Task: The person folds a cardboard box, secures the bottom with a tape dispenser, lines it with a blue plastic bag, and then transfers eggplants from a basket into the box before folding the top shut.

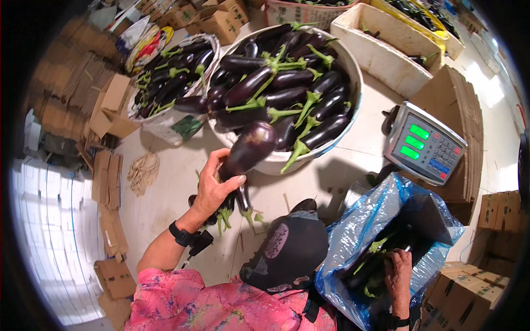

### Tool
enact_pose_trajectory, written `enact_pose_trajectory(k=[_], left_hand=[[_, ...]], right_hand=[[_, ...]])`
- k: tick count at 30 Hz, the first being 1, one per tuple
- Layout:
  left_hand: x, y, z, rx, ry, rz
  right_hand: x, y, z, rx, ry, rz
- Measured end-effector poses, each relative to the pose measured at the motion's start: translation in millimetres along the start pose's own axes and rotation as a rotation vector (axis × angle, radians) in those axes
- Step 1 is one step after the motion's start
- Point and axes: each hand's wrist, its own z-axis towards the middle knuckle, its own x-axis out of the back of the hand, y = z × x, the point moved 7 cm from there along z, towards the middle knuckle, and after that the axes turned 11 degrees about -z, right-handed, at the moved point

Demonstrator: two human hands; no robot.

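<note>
My left hand (216, 178) grips one large dark purple eggplant (253, 145) by its end and holds it up, its rounded end towards the big round tub (358, 78) heaped with eggplants. My right hand (400, 265) reaches into a box lined with a blue plastic bag (359, 221). Eggplants (357, 269) with green stems lie in the bag under that hand. Its fingers are curled and partly hidden, so whether they hold an eggplant does not show. On the floor below my left hand lie a few loose eggplants (244, 198), partly covered by my arm.
A digital scale display (426, 142) stands beyond the bag, in front of flattened cardboard (451, 91). A woven sack (174, 122) of eggplants is left of the tub. Foam boxes (383, 62) sit at the back right. Cartons (463, 289) are stacked at the lower right.
</note>
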Motion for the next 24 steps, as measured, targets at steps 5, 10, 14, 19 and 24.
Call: enact_pose_trajectory(k=[5,10,14,19,24], left_hand=[[46.1,-41.0,-44.8,0.099,0.206,-0.068],[80.2,-68.4,-71.1,0.165,0.306,-0.254],[165.5,-139.9,-109.3,0.244,0.651,-0.256],[232.7,-255.5,-172.5,0.348,0.826,-0.026],[202.6,-324.3,-161.4,0.390,0.716,0.103]], right_hand=[[-4.1,-1.2,1.2,0.009,-0.033,-0.092],[-2.7,-4.3,1.9,-0.012,-0.080,-0.054],[-3.4,-8.0,3.6,-0.009,-0.068,-0.054],[-7.0,-5.3,4.2,0.009,-0.061,-0.094],[-9.2,5.0,-1.6,0.019,-0.042,-0.159]])
